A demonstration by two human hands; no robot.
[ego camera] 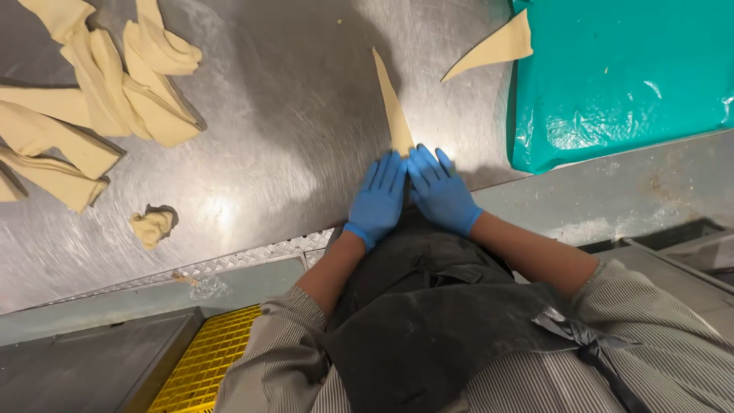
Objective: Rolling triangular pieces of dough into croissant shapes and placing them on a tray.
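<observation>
Dough triangle (393,103): long, narrow, flat on the steel tabletop (290,153), its wide end under the fingertips, point away from the person.
Left hand (378,200): blue-gloved grip open, flat, pressing the wide end.
Right hand (442,191): same, touching the left.
Progress: rolling looks barely begun; nearly the whole length lies unrolled.
Waiting: second triangle (493,47); piled dough strips (99,92); small scrap (152,226).
Containers: none holding dough; yellow crate (202,359) below, contents not visible.
</observation>
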